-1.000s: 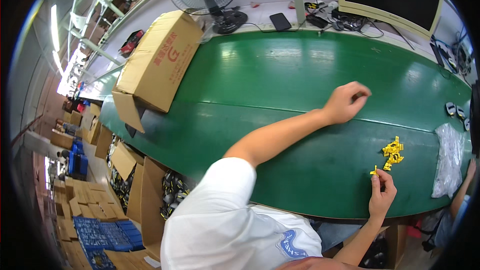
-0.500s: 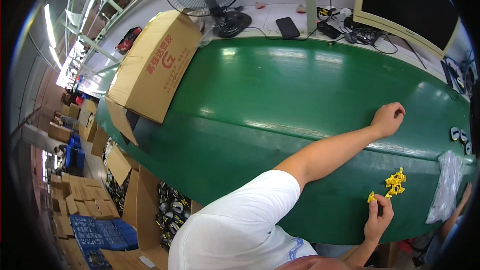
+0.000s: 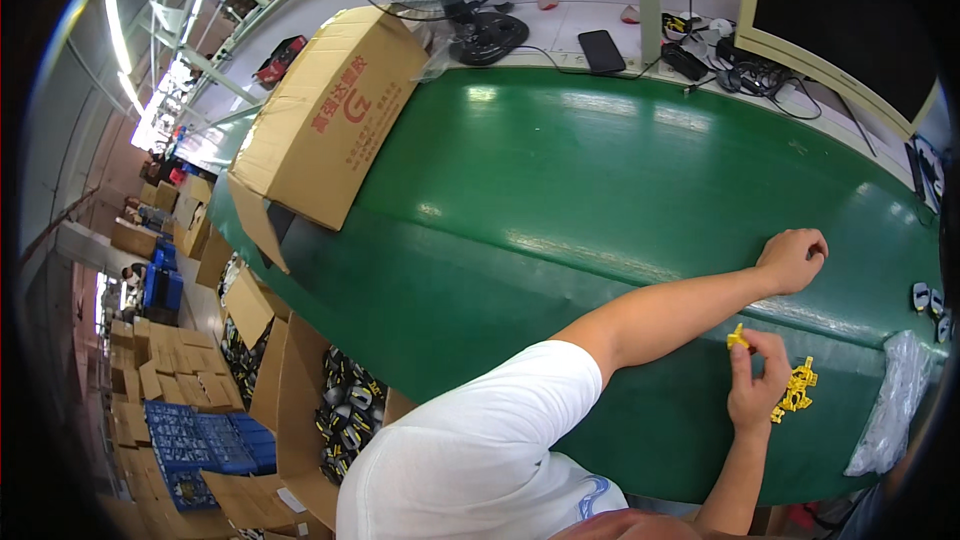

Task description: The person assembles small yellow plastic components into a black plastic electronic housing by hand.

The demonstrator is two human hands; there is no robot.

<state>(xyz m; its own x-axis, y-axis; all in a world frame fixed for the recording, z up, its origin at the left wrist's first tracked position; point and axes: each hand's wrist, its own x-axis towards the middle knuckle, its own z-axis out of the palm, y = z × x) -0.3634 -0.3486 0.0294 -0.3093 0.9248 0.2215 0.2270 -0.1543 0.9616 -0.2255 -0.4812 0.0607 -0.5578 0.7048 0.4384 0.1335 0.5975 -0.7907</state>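
My right hand (image 3: 758, 380) pinches a small yellow plastic piece (image 3: 738, 338) between thumb and fingertips, a little above the green work surface (image 3: 500, 290). Just to the right of that hand lies a small heap of similar yellow pieces (image 3: 796, 392), partly hidden by it. My left arm reaches across to the right. Its hand (image 3: 793, 260) rests on the green surface beyond the right hand, fingers curled closed. Whatever those fingers may hold is hidden.
A clear plastic bag (image 3: 888, 405) and several grey-black parts (image 3: 922, 296) lie at the right. A cardboard box (image 3: 325, 120), fan (image 3: 485, 38), phone (image 3: 602, 52) and monitor (image 3: 840, 30) stand or lie farther back. An open carton of grey-black parts (image 3: 350, 410) is at left.
My right hand has lifted away from the yellow heap and moved farther forward, toward my left hand, carrying the yellow piece. My left hand has come slightly nearer. The whole view has shifted a little.
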